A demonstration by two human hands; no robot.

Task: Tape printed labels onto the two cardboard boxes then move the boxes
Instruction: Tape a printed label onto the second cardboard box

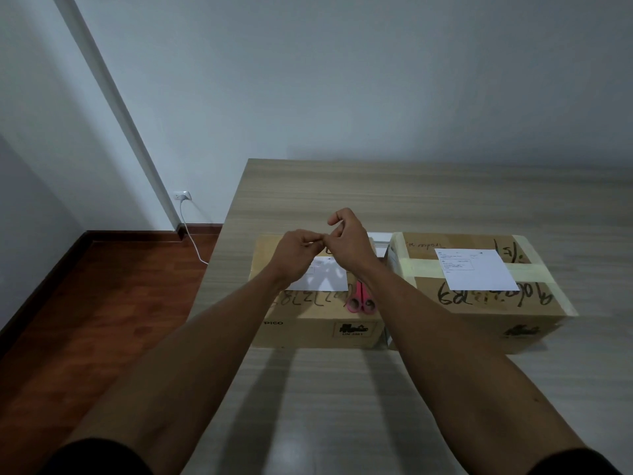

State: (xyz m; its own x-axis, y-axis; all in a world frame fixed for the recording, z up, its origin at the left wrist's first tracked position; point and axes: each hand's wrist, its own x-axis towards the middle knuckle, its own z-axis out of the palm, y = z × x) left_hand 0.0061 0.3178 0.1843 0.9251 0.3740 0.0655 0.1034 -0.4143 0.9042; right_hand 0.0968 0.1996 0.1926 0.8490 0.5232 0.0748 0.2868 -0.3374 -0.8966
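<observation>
Fingers (317, 238) above left box's label (325, 277)

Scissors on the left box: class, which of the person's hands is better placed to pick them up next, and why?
Probably the right hand. The pink scissors lie on the left box directly beneath the right forearm, handles toward the person. The left hand hovers farther left, over the label. Both hands are pinched together now.

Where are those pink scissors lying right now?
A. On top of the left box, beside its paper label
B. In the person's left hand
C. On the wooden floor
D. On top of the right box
A: the pink scissors lie on top of the left box, just right of its paper label.
</observation>
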